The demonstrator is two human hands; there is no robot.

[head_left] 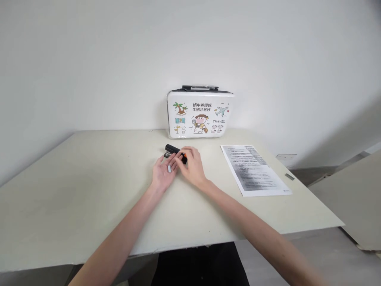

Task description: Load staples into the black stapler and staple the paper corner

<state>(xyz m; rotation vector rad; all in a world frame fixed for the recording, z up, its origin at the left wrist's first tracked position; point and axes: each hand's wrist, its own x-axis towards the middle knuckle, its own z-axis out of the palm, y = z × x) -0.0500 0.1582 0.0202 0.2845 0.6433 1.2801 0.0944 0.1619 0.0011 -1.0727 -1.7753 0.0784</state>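
Handling seemingly underway: staples [169,169] carried on opened left hand [161,174], stapler [172,148] just beyond; right hand [193,166] curled, grip unclear; careful pinch probably needed.

Black stapler [172,148], silver strip [169,169] on left hand [161,173]

We read this as an office-like spot: a stapler [171,148] on the table [74,190], a printed sheet [250,169] near its right edge.
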